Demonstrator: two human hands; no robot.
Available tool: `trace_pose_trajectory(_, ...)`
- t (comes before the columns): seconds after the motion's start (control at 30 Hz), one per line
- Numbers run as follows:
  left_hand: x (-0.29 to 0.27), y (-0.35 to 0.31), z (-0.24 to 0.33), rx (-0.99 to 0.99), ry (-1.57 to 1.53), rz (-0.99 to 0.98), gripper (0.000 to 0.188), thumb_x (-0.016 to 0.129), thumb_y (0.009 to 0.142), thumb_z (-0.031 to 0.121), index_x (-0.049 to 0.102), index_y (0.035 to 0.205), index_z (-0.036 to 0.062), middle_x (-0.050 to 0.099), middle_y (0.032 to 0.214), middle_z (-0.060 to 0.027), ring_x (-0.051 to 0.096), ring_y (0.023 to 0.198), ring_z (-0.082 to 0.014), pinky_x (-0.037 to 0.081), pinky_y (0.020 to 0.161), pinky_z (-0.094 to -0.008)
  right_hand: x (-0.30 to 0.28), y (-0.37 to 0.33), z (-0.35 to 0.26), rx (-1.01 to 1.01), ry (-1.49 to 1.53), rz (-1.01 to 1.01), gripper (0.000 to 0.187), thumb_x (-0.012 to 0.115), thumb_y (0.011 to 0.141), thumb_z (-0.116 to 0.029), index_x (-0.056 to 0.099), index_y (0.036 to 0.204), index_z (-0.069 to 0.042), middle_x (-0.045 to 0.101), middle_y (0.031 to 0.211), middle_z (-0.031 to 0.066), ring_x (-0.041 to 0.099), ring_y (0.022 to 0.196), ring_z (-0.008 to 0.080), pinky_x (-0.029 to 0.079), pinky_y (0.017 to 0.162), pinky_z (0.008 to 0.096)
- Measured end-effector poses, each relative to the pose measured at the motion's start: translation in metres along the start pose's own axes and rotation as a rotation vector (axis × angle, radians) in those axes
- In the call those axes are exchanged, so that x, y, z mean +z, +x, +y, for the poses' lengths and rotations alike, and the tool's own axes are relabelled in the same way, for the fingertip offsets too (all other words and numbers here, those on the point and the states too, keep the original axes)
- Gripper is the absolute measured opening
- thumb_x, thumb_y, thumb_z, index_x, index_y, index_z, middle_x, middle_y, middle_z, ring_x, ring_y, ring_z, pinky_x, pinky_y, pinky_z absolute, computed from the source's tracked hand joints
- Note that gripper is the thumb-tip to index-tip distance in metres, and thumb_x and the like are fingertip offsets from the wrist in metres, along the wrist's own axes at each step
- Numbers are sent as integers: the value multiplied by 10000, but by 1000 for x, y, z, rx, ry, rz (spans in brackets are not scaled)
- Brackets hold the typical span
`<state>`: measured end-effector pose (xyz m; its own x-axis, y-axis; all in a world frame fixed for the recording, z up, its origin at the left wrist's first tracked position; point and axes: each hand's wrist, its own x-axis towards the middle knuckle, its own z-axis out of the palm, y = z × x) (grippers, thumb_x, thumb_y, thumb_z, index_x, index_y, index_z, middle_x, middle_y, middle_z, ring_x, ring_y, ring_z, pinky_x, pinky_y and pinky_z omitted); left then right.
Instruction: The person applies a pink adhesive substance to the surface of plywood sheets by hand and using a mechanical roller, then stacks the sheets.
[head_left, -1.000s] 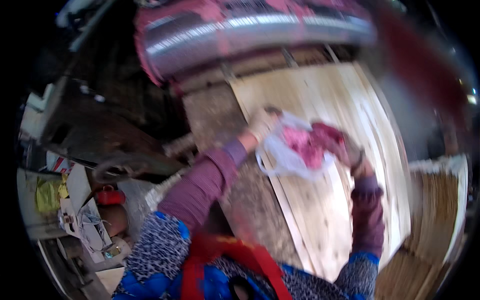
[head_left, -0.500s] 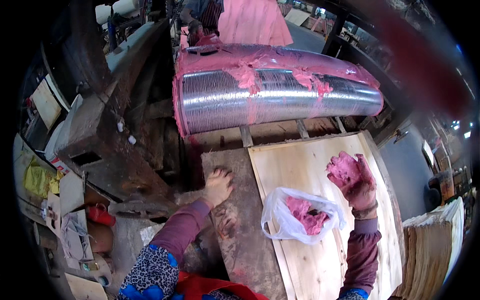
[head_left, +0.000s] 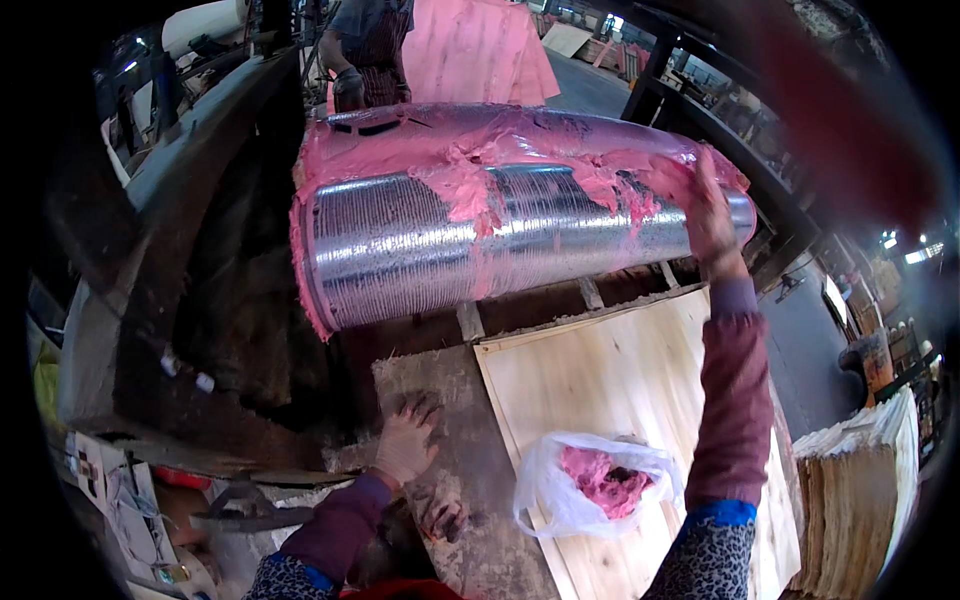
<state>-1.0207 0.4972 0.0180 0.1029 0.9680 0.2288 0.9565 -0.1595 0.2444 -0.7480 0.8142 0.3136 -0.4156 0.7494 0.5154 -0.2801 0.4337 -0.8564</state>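
Note:
My left hand (head_left: 408, 438) lies flat on the worn brown board (head_left: 450, 400), fingers spread, holding nothing. My right arm is stretched forward, and my right hand (head_left: 708, 225), stained pink, is at the right part of the ridged metal roller (head_left: 400, 240). A lump of pink paste (head_left: 668, 178) lies against its palm, next to the paste smeared along the top of the roller. Part of the fingers is hidden by the paste. Below my right forearm, a white plastic bag (head_left: 540, 495) stands open on pale wood veneer sheets (head_left: 600, 370), with more pink paste inside.
Across the rollers stands another person (head_left: 375, 60) in a striped apron, beside a pink-coated sheet (head_left: 470, 50). A stack of veneer (head_left: 850, 500) stands at the right. Heavy machine framing (head_left: 200, 260) rises on the left. A gap separates the board from the roller.
My right hand has moved forward from above the veneer to the roller, carrying the pink paste. My left hand stays on the board. The view has shifted, and the other person's hand has lowered.

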Motion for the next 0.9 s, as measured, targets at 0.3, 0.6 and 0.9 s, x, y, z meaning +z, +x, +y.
trace_pose_trajectory(0.3,1,3,-2,-2,-8,-41,571,594,685,295,463,1188,57,432,1248,-146,381,1151,-329,273,967,-451,-37,189,123,367,-1253,-76,903,191,755,-734,397,1270,-21,406,1292,189,331,1238,331,239,1023,369)
trace_pose_trajectory(0.6,0,4,-1,-81,-93,-109,553,567,693,271,463,1206,91,433,1246,-133,388,1146,-325,279,968,-449,-41,212,142,333,-1336,-357,828,231,785,-678,333,1310,-46,391,1302,189,324,1242,331,232,1026,383)
trace_pose_trajectory(0.9,11,5,-8,-6,-44,-87,489,554,732,297,496,1163,73,440,1238,-136,375,1155,-334,274,975,-457,-53,218,168,248,-1332,-230,748,256,811,-647,434,1256,-73,436,1273,164,368,1216,295,243,1015,344)
